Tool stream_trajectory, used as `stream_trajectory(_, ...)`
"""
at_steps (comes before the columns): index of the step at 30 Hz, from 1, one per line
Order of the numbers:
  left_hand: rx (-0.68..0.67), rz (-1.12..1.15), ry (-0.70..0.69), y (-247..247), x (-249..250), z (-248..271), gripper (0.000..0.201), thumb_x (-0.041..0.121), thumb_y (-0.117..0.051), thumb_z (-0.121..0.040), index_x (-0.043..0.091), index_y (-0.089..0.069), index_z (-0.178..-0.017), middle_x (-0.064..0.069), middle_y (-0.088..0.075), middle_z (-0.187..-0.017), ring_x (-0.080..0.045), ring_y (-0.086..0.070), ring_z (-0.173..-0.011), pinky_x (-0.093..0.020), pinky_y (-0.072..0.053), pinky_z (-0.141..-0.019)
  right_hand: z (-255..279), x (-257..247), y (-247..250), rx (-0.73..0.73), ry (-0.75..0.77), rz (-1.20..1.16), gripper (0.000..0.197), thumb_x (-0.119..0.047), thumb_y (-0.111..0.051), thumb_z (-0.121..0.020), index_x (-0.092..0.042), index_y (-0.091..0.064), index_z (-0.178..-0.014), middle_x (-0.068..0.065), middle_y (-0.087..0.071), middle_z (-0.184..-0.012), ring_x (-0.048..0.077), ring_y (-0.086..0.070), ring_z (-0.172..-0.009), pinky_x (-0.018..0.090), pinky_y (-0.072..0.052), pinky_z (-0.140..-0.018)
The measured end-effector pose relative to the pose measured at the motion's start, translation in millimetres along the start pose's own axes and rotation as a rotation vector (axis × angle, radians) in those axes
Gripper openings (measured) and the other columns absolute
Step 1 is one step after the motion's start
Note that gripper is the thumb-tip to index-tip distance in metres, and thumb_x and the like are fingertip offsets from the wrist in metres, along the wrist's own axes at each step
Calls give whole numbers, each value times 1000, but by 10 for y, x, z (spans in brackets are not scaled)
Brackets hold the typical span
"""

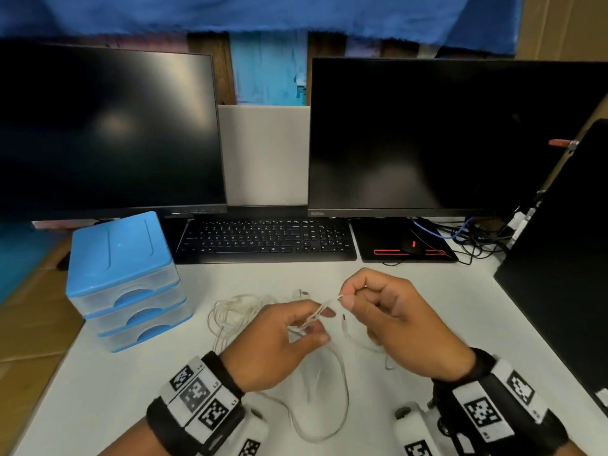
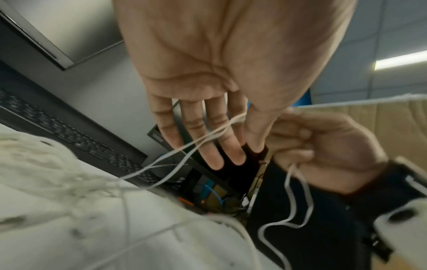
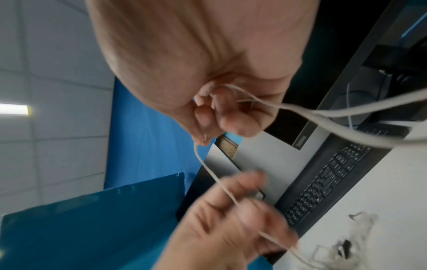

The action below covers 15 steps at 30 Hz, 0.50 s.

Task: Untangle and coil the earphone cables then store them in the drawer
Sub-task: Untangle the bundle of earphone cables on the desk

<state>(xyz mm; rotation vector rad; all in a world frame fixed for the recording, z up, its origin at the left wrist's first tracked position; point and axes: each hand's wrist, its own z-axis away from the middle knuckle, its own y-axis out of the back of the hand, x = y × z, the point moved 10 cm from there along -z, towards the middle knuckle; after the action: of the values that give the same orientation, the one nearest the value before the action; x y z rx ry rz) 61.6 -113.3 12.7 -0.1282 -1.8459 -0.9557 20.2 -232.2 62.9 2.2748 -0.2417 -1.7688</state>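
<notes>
Tabletop (image 1: 427, 307) smooth matt white. Left of keyboard (image 1: 268, 240): drawer unit (image 1: 123, 278), glossy blue plastic top, frosted translucent plastic drawers. Earphone cables (image 1: 230, 311) thin white rubbery plastic. Keyboard matt black plastic.

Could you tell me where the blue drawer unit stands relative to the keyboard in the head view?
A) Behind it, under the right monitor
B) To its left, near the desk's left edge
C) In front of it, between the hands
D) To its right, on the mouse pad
B: the blue drawer unit stands left of the keyboard, near the desk's left edge.
</notes>
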Motion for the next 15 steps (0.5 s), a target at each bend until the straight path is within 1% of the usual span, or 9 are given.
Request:
stream_trajectory(2, 20, -22, 34, 46, -177, -1, 12, 25, -68, -87, 33, -70, -95, 19, -67, -77, 1, -63, -79, -11, -45, -77, -3, -68, 186, 103, 4, -42, 12, -9, -54, -97, -5, -58, -86, -4, -33, -51, 15, -23, -46, 24, -22, -43)
stream_trajectory(5, 94, -33, 93, 251, -456, -17, 11, 26, -66, -89, 33, -71, -83, 18, -71, -79, -2, -64, -75, -16, -47, -74, 27, -139, 666, 342, 5, -68, 15, -2, -53, -95, -7, -58, -83, -4, -34, -53, 17, -22, -50, 33, -17, -50)
stream_trajectory(8, 225, 10, 146, 532, -609, -48, 11, 23, -68, -87, 29, -75, -79, 9, -73, -80, -8, -65, -75, -18, -49, -73, 67, -96, 1004, 459, -31, -87, 13, -8, -53, -96, -9, -58, -85, -9, -38, -51, 17, -23, -52, 42, -14, -53)
stream_trajectory(10, 307, 12, 149, 675, -594, -64, 11, 20, -71, -85, 27, -76, -79, 6, -74, -79, -9, -65, -72, -15, -49, -68, 53, 16, 1068, 467, -89, 27, 13, -7, -54, -95, -9, -60, -84, 0, -44, -53, 21, -30, -54, 35, -25, -51)
stream_trajectory(11, 333, 20, 145, 709, -563, -66, 10, 18, -72, -84, 26, -76, -79, 4, -74, -78, -11, -65, -70, -16, -49, -66, 29, 80, 1028, 430, -125, 127, 10, -7, -57, -94, -11, -62, -86, 6, -51, -59, 24, -40, -57, 33, -36, -52)
stream_trajectory(12, 338, 33, 135, 708, -510, -67, 9, 18, -73, -83, 25, -77, -80, 3, -75, -77, -14, -65, -69, -17, -50, -65, 3, 152, 926, 357, -158, 226, 6, -10, -61, -92, -15, -65, -90, 9, -61, -73, 22, -51, -66, 25, -45, -60)
stream_trajectory(13, 325, 44, 124, 677, -445, -64, 8, 18, -74, -82, 25, -78, -81, 4, -75, -77, -14, -66, -70, -17, -51, -66, -19, 220, 781, 268, -194, 318, 11, -16, -67, -89, -22, -65, -98, 3, -67, -91, 12, -59, -79, 12, -46, -71)
stream_trajectory(14, 299, 51, 110, 620, -366, -60, 7, 20, -75, -81, 26, -79, -83, 6, -76, -78, -12, -67, -70, -17, -52, -68, -29, 283, 621, 184, -209, 412, 26, -23, -71, -86, -28, -63, -109, -7, -65, -108, 1, -58, -97, 2, -40, -81)
stream_trajectory(15, 263, 48, 96, 549, -283, -54, 8, 22, -75, -81, 27, -79, -85, 8, -76, -79, -10, -67, -70, -19, -52, -70, -35, 295, 460, 120, -185, 467, 40, -28, -73, -84, -32, -58, -120, -15, -58, -123, -6, -51, -113, -4, -31, -89)
